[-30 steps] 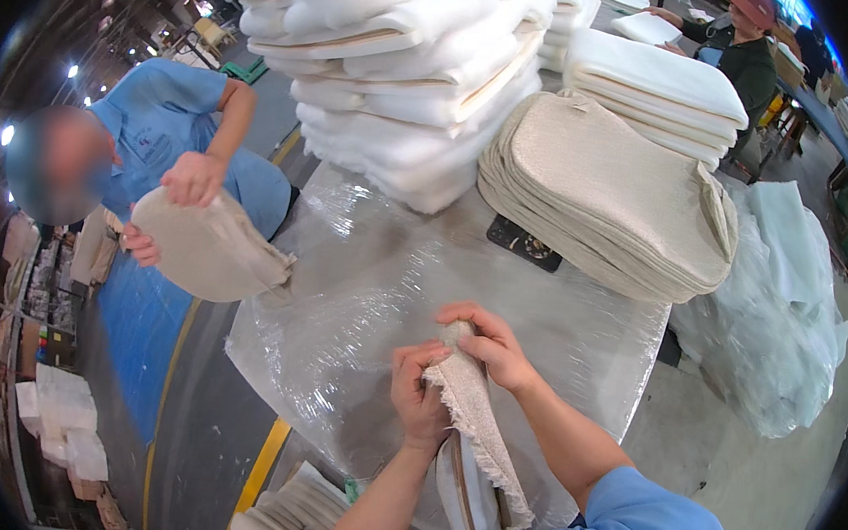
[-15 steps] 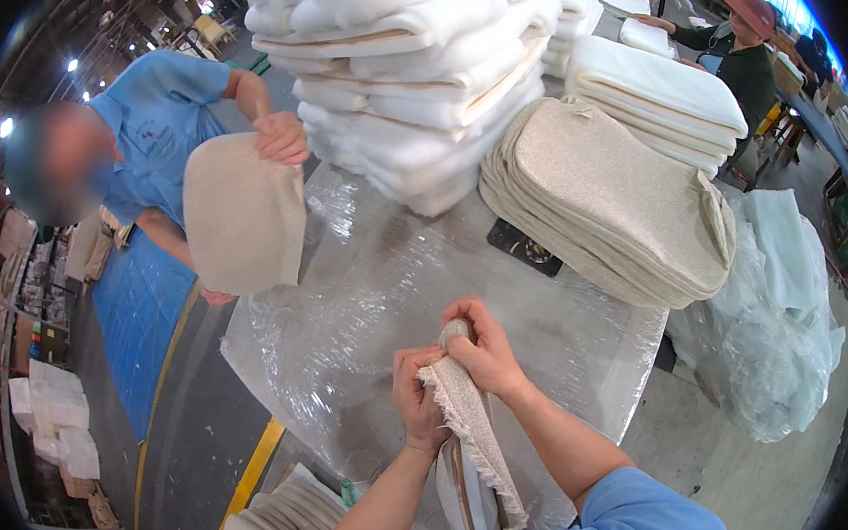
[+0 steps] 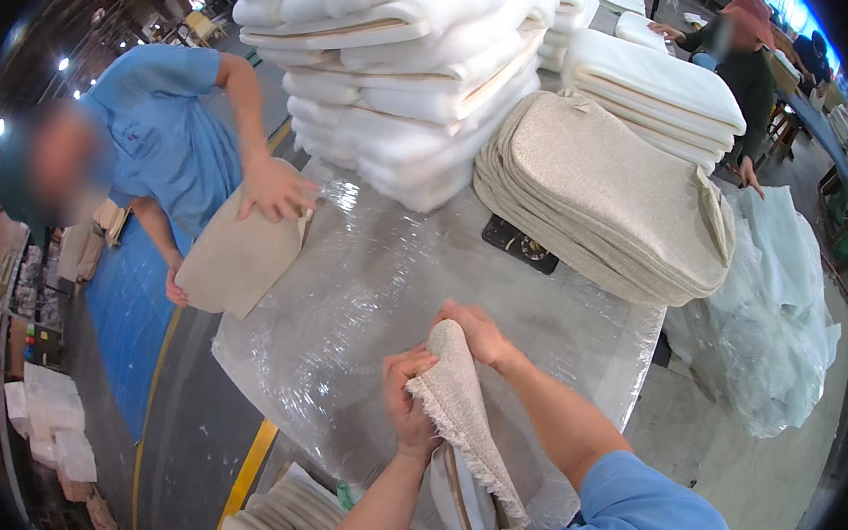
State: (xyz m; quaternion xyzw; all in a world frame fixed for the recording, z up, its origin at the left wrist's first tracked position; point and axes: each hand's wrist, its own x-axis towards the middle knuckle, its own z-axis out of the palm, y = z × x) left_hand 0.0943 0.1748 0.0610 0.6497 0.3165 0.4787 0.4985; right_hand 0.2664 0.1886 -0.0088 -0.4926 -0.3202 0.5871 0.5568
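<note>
Between my two hands is a beige woven fabric cover with a frayed edge, held upright over the near part of the table. My left hand is closed round its left side close to the narrow top end. On the far right side of that end, my right hand grips the cloth, its fingertips partly hidden behind it. Below, a white layer with a brown strip shows beside the cover, near my body.
Plastic sheeting covers the table. Tall white padding, stacked beige covers and a black object stand beyond. A co-worker at left handles a beige piece. Clear plastic bulges at right. Folded pieces lie lower left.
The cover's top end has turned and shows wider, with my right hand shifted behind it. The left co-worker has lowered and tilted the beige piece. The far person's hand now reaches the plastic.
</note>
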